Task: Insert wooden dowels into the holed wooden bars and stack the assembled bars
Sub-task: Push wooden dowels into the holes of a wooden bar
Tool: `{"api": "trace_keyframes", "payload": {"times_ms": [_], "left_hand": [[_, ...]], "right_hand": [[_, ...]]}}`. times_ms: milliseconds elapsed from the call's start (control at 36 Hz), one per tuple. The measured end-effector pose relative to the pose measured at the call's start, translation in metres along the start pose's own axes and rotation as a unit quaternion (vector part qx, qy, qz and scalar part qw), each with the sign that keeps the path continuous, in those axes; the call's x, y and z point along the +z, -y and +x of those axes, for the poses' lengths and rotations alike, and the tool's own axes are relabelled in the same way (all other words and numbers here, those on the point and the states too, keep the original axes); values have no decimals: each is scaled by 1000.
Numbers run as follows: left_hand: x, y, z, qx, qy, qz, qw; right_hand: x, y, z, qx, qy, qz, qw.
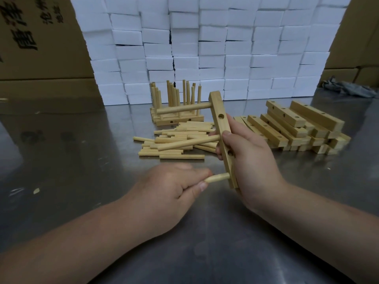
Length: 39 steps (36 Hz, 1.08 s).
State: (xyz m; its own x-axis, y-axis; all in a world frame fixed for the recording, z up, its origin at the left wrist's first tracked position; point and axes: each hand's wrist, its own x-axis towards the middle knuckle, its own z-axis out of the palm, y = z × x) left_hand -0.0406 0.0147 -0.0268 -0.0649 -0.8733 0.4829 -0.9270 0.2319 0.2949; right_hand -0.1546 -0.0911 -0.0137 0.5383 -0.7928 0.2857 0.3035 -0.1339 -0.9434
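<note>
Fingers [202,186] of your left hand [172,187] pinch a dowel [218,177] whose far end meets the lowest hole of the bar [222,138]; how deep it sits cannot be told. Your right hand [248,160] is wrapped round that bar at its middle, thumb across the front face, holding it nearly upright above the desk [82,144].

Already seated and pointing left from the bar are the top dowel [182,109] and the middle dowel [188,142]. Two holes between the filled ones are empty, so you look a little past halfway on this piece.

Just behind the bar and to its left lies a heap of loose dowels [176,138]. To the right of the bar a pile of bare bars [297,128] waits, none of them pegged. Beyond the bar, left of its top end, the finished stack [176,117] stands with its pegs upright; it looks only a few layers high. Farthest behind the bar rises a wall of white blocks [225,48].

Judging by the two piles, most of the job is ahead of you.
</note>
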Motion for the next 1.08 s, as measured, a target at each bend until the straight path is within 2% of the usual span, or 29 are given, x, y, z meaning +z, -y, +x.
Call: {"api": "trace_keyframes", "payload": {"times_ms": [111, 194, 278, 389, 472, 583, 611, 722, 778, 806, 889, 944, 1083], "left_hand": [[1, -2, 1, -47, 14, -47, 998], [-2, -3, 0, -111, 26, -132, 985], [-1, -1, -1, -175, 54, -235, 954], [-1, -5, 1, -229, 76, -377, 894], [-2, -5, 3, -231, 82, -393, 886], [-6, -7, 5, -269, 107, -444, 848], [-6, -7, 5, -267, 109, -432, 855], [-2, -3, 5, -231, 71, -297, 924], [-3, -3, 5, -234, 36, -266, 934], [-4, -4, 7, -246, 13, -280, 928], [-9, -4, 11, -290, -40, -400, 869], [-13, 0, 12, -297, -58, -448, 841], [-14, 3, 12, -319, -91, -458, 825]], "right_hand": [[0, -1, -1, -11, 12, -13, 1000], [0, -2, -3, -19, 25, -27, 999], [1, -2, -4, -24, 40, -23, 999], [3, 2, -7, -61, 62, -22, 996], [2, 1, -6, -60, 69, -17, 996], [1, -2, -6, -53, 63, -25, 996], [2, -2, -6, -54, 61, -30, 996], [1, -5, -2, -41, 39, -48, 997], [-1, -8, 2, -35, 22, -68, 997], [-1, -8, 4, -33, 20, -77, 996], [-1, -8, 8, -29, 7, -80, 996], [-3, -9, 11, -26, -1, -62, 998], [-6, -13, 16, 13, 1, -26, 1000]]}}
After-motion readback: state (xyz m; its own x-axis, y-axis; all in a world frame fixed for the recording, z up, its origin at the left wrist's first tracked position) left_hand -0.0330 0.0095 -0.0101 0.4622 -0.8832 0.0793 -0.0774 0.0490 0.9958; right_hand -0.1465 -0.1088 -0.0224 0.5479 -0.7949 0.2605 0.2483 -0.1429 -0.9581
